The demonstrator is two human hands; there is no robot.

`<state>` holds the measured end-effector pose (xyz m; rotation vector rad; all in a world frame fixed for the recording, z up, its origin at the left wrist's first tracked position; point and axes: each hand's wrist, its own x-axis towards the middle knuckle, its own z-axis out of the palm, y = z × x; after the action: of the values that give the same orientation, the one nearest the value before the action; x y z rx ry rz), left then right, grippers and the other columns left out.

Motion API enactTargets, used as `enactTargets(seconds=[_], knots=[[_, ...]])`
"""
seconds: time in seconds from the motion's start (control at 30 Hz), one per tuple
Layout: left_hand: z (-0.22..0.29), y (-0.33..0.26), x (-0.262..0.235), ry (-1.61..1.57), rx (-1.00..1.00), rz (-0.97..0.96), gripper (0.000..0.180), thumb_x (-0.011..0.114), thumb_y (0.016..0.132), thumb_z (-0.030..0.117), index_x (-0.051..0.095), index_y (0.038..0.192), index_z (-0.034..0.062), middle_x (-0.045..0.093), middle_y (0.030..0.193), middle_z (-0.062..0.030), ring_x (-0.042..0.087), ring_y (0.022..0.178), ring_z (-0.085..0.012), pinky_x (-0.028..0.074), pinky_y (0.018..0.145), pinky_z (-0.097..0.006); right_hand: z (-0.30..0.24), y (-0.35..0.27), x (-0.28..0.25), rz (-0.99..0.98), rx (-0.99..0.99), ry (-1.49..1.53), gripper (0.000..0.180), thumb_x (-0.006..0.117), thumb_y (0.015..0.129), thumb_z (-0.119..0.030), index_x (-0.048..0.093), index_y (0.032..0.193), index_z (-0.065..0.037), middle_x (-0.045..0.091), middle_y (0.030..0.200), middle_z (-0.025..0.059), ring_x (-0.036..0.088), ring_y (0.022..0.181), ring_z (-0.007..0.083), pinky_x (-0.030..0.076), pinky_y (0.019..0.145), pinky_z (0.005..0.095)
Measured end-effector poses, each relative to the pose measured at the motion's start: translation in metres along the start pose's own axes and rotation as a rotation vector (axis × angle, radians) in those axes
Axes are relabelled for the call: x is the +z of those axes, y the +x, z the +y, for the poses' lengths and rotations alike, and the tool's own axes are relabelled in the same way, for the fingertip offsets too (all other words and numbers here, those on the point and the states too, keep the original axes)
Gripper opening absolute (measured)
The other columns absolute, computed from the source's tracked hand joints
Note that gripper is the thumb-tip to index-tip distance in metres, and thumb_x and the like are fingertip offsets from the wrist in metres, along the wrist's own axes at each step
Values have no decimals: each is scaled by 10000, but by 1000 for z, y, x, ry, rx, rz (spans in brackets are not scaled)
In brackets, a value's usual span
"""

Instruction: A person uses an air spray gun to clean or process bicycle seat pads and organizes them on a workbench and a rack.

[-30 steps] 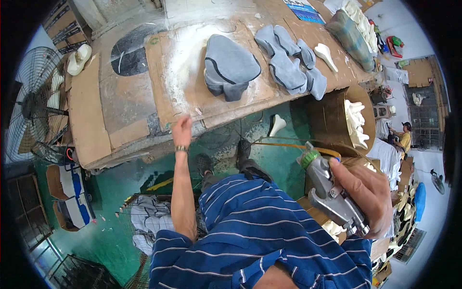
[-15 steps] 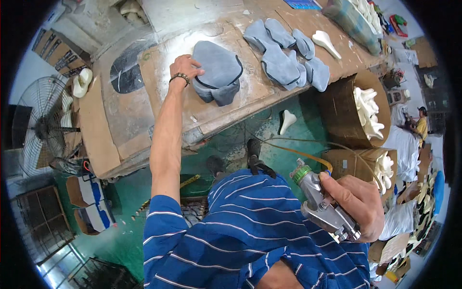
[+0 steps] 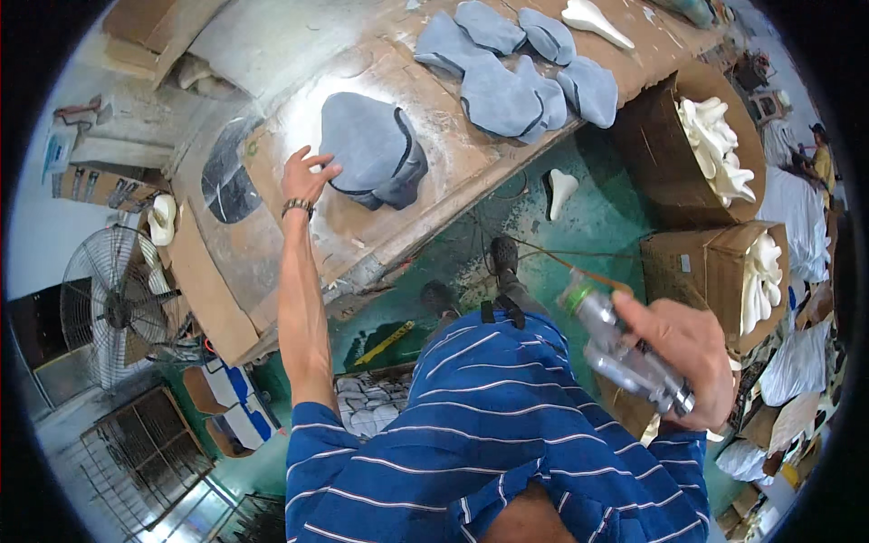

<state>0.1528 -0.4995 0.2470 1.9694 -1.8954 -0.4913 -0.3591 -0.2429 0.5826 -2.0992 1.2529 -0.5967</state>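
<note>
A spray gun point(image 3: 625, 344) with a green ring at its nozzle end is gripped in my right hand point(image 3: 683, 357), in front of my striped shirt. Both are smeared by motion. My left hand point(image 3: 306, 176) reaches over the workbench with its fingers apart. Its fingertips are at the left edge of a pile of grey, dark-edged covers point(image 3: 367, 140); whether they touch it I cannot tell. Several more grey covers point(image 3: 498, 90) lie overlapping farther right on the bench. A white saddle-shaped piece point(image 3: 597, 23) lies beyond them.
White powdery residue marks the cardboard-covered bench point(image 3: 362, 244). Cardboard boxes point(image 3: 647, 149) of white saddle-shaped pieces point(image 3: 715, 149) stand at the right. One similar piece point(image 3: 561, 192) lies on the green floor. An orange hose point(image 3: 579, 270) runs toward the spray gun. A fan point(image 3: 118, 308) stands left.
The view has shifted and turned slightly. My left hand's fingers have drawn back from the pile's top to its left edge. The spray gun stays in my right hand, now blurred.
</note>
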Motion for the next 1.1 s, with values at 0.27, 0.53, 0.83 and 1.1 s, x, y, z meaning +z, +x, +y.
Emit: enactTargets(seconds=[0.27,0.53,0.83,1.1], knots=[[6,-14,3,-419,-104,77,452,830,845,300,757,1261,138,454,1590,-197,436,1466,-307,359,1201,-409,42,30,-20,17,6,89,710,722,691,-62,605,1380,60,689,874,190,674,752,370,524,672,399],[7,-150,32,-1051,-453,539,441,675,1022,218,627,1387,-26,643,1398,-144,565,1328,-221,412,1140,-355,39,85,-17,25,-125,112,745,699,651,-83,604,1369,92,668,851,187,665,729,352,508,672,370],[-54,-376,160,-593,-1078,270,410,809,906,325,770,1184,26,774,1123,-133,707,1045,-214,544,935,-379,15,90,-23,-72,-125,7,688,799,682,-85,648,1335,69,686,818,162,667,665,278,494,584,361],[-68,-441,210,-737,-1241,191,453,826,868,382,788,1165,43,772,1145,-158,714,1090,-288,544,978,-441,1,100,-16,-143,-231,-35,687,799,719,-71,622,1368,66,680,823,140,660,656,275,495,577,369]])
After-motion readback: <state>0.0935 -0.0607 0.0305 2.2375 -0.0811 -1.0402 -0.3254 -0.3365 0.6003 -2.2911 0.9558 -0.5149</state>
